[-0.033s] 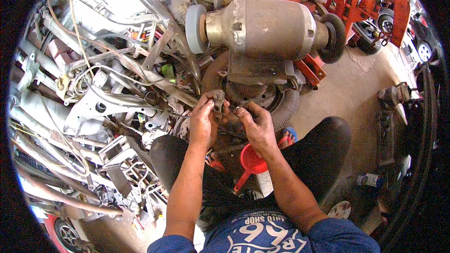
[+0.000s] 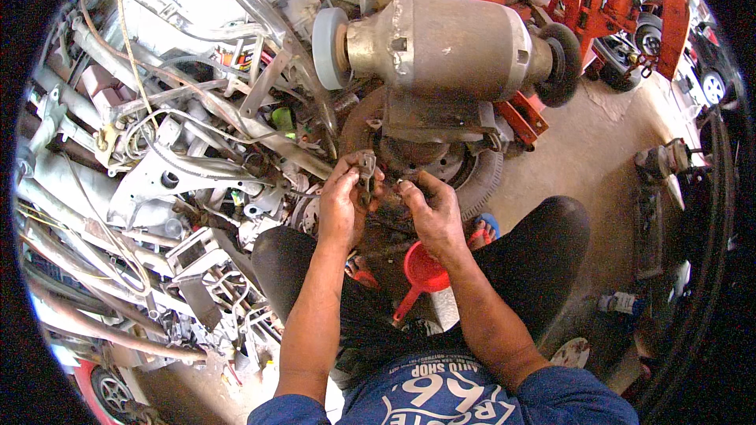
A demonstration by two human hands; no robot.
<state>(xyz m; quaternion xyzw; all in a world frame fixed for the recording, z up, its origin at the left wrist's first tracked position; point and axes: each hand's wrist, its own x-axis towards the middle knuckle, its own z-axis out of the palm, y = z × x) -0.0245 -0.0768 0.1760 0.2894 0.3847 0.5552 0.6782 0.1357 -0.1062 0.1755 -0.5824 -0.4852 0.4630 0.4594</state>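
My left hand is closed around a small greyish-brown metal part, which stands up past the thumb. To its right, my right hand has its thumb and index finger pinched together. A tiny pale bit shows at those fingertips, too small to name. Both hands are held apart above my lap, in front of a bench grinder. Below the right wrist is a red plastic dipper, its handle pointing toward me.
The grinder carries a pale grey wheel on its left and a dark wheel on its right. Beneath it lies a toothed round metal base. Scrap metal parts pile up on the left. An orange-red steel frame stands at the back right.
The metal part in my left hand has turned slightly. My right hand stays nearly where it was.
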